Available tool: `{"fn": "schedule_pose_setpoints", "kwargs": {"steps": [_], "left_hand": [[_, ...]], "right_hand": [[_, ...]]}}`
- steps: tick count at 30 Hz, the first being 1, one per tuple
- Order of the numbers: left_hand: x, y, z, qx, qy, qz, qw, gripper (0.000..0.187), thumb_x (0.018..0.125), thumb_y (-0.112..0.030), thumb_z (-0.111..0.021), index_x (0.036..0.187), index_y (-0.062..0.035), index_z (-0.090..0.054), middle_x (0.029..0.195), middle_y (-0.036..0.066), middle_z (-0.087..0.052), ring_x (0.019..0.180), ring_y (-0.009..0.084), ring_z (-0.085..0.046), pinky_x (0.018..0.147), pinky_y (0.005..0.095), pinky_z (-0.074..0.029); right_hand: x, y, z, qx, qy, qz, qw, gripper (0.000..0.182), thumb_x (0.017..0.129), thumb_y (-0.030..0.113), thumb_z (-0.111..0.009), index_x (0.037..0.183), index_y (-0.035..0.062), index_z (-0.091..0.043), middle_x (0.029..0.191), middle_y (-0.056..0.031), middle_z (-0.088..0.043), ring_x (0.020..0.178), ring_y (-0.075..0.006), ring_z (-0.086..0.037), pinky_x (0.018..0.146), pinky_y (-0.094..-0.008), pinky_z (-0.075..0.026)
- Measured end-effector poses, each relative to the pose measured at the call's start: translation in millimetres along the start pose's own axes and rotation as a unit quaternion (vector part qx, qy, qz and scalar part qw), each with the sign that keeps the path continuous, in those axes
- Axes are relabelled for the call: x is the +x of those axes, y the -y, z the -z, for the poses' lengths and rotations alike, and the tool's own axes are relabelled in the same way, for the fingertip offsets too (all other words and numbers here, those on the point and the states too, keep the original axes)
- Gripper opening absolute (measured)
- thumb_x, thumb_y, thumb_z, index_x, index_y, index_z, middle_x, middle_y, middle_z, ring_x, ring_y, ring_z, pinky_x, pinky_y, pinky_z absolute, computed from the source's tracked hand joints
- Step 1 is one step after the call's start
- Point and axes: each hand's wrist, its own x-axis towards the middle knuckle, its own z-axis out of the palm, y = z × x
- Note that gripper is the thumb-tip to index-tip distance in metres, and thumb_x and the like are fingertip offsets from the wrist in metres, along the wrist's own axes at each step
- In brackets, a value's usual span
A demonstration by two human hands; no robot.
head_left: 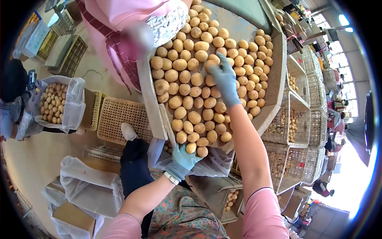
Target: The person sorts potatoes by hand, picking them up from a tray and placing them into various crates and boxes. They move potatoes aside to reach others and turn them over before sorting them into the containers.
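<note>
The potatoes (185, 76) spread over the wide tray (281, 75) right in front of this person, crowding down towards its narrow near mouth, where a plastic liner (215, 162) hangs just below. The gloved left hand (184, 160) is half cupped at that mouth, against two potatoes; from here I can't tell whether it grips them or only steadies them. The right hand (225, 76) reaches into the middle of the layer, fingers loosely spread, with a blurred potato by the thumb; whether it has hold of that one, I can't tell either. I'd keep both hands soft: roll each potato with the fingertips so its underside shows, draw it nearer without knocking its neighbours, and keep the left palm low by the lip so that nothing drops hard
</note>
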Motion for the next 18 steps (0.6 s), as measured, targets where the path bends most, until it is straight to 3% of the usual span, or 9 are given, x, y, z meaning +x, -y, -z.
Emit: {"fn": "schedule_pose_setpoints", "kwargs": {"steps": [1, 2, 4, 6, 7, 8, 13, 16, 18], "left_hand": [[1.8, -5.9, -3.0, -0.298, -0.045, 0.059, 0.952, 0.064, 0.109, -0.056, -0.035, 0.165, -0.0237, -0.031, 0.17, 0.006, -0.032, 0.157, 0.0332, -0.029, 0.123, 0.0695, -0.024], [5.9, -11.2, -4.6, -0.566, -0.082, 0.11, 0.813, 0.065, 0.109, -0.058, -0.036, 0.165, -0.0239, -0.031, 0.17, 0.005, -0.032, 0.157, 0.0333, -0.03, 0.122, 0.0698, -0.026], [7.8, -19.3, -5.0, -0.579, -0.09, 0.13, 0.8, 0.068, 0.107, -0.062, -0.037, 0.164, -0.0247, -0.033, 0.168, 0.006, -0.034, 0.155, 0.0346, -0.033, 0.119, 0.0706, -0.032], [9.0, -20.5, -7.9, -0.575, -0.111, 0.131, 0.8, 0.07, 0.105, -0.065, -0.039, 0.163, -0.0261, -0.035, 0.167, 0.007, -0.037, 0.152, 0.0361, -0.038, 0.115, 0.0716, -0.036], [9.4, -21.5, -9.7, -0.576, -0.107, 0.136, 0.799, 0.07, 0.105, -0.065, -0.039, 0.163, -0.0261, -0.035, 0.167, 0.007, -0.037, 0.152, 0.0361, -0.038, 0.115, 0.0716, -0.036], [9.7, -23.0, -9.7, -0.58, -0.132, 0.151, 0.789, 0.069, 0.105, -0.064, -0.038, 0.162, -0.0265, -0.036, 0.166, 0.008, -0.037, 0.152, 0.0363, -0.038, 0.115, 0.0724, -0.035], [8.5, -21.2, -7.9, -0.626, -0.106, 0.145, 0.759, 0.068, 0.106, -0.061, -0.036, 0.163, -0.0248, -0.034, 0.169, 0.009, -0.034, 0.154, 0.037, -0.034, 0.119, 0.0729, -0.03], [9.0, -29.8, -10.5, -0.629, -0.103, 0.148, 0.756, 0.071, 0.106, -0.062, -0.036, 0.165, -0.023, -0.032, 0.17, 0.009, -0.031, 0.156, 0.0369, -0.032, 0.121, 0.0708, -0.029], [11.5, -47.2, -15.0, -0.58, -0.118, 0.175, 0.786, 0.073, 0.106, -0.064, -0.036, 0.166, -0.0225, -0.03, 0.172, 0.01, -0.028, 0.158, 0.0375, -0.027, 0.123, 0.0703, -0.027]], "right_hand": [[1.2, 1.5, 14.8, 0.246, 0.021, -0.138, 0.959, 0.052, 0.096, 0.024, -0.064, 0.146, 0.0104, -0.059, 0.117, -0.0089, -0.068, 0.102, -0.0164, -0.066, 0.089, -0.0307, -0.056], [-11.4, 18.0, 20.4, 0.467, 0.011, -0.15, 0.871, 0.051, 0.1, 0.022, -0.059, 0.148, 0.0066, -0.054, 0.12, -0.0091, -0.067, 0.11, -0.0179, -0.066, 0.094, -0.0309, -0.056], [-4.1, 35.3, 18.0, 0.558, -0.036, -0.213, 0.801, 0.028, 0.102, 0.027, -0.059, 0.12, 0.0088, -0.069, 0.107, -0.0041, -0.067, 0.093, -0.0159, -0.067, 0.082, -0.0316, -0.056], [-6.7, 27.0, 4.5, 0.172, 0.07, 0.006, 0.983, 0.031, 0.101, 0.025, -0.06, 0.124, 0.0047, -0.069, 0.11, -0.0097, -0.072, 0.102, -0.0237, -0.071, 0.083, -0.0357, -0.059], [-2.8, 38.3, -15.1, -0.165, 0.021, 0.115, 0.979, 0.019, 0.098, 0.019, -0.061, 0.108, 0.0081, -0.072, 0.098, -0.0147, -0.075, 0.089, -0.0288, -0.074, 0.079, -0.0407, -0.06], [3.7, 29.7, -42.0, -0.411, 0.084, 0.124, 0.899, 0.017, 0.096, 0.016, -0.062, 0.108, 0.0086, -0.07, 0.1, -0.0185, -0.076, 0.089, -0.0327, -0.075, 0.077, -0.0455, -0.061], [2.4, 56.3, -73.8, -0.494, 0.102, 0.011, 0.864, 0.031, 0.099, 0.015, -0.061, 0.129, 0.0105, -0.061, 0.106, -0.0098, -0.075, 0.104, -0.0297, -0.073, 0.074, -0.0451, -0.061], [4.5, 49.9, -55.4, -0.481, 0.15, 0.016, 0.864, 0.037, 0.094, 0.018, -0.069, 0.131, 0.0139, -0.061, 0.111, -0.0083, -0.073, 0.109, -0.03, -0.071, 0.081, -0.045, -0.06], [-8.5, 27.6, -44.3, -0.349, 0.05, 0.141, 0.925, 0.037, 0.09, 0.021, -0.074, 0.125, 0.0156, -0.063, 0.113, -0.0079, -0.071, 0.111, -0.0306, -0.068, 0.087, -0.0434, -0.059]]}}
